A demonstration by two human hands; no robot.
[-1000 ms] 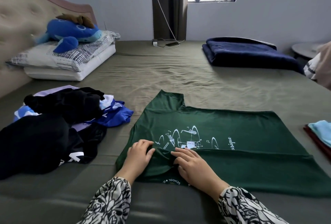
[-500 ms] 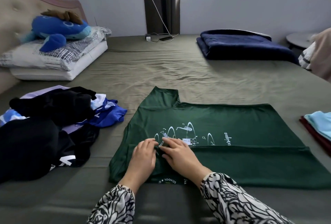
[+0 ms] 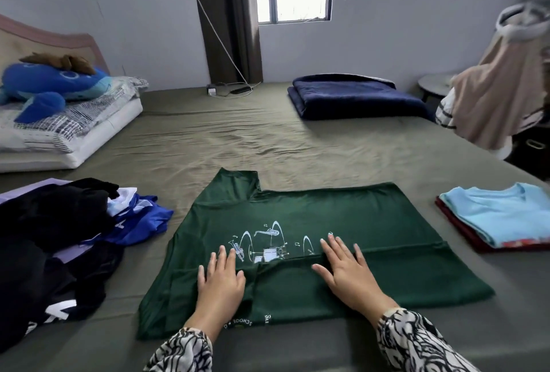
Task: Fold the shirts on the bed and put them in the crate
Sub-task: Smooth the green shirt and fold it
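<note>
A dark green shirt (image 3: 342, 217) with a white music print lies flat on the bed in front of me, its near long edge folded over. My left hand (image 3: 221, 278) rests flat on the shirt's left part, fingers spread. On the folded edge to the right of the print lies my right hand (image 3: 346, 270), palm down and fingers apart. A heap of unfolded black, blue and lilac shirts (image 3: 59, 237) sits at the left. Two folded shirts, light blue (image 3: 500, 212) over dark red, lie at the right. No crate is in view.
The olive bed sheet (image 3: 238, 139) stretches ahead. Pillows with a blue plush toy (image 3: 50, 86) are at the far left, a folded navy blanket (image 3: 354, 96) at the far right, a charger and cable by the wall. Beige clothing (image 3: 500, 98) hangs past the right edge.
Both hands were pinching the shirt's fold close together near the print; now they have let go, moved apart and lie flat on the cloth. The camera has tilted up and right.
</note>
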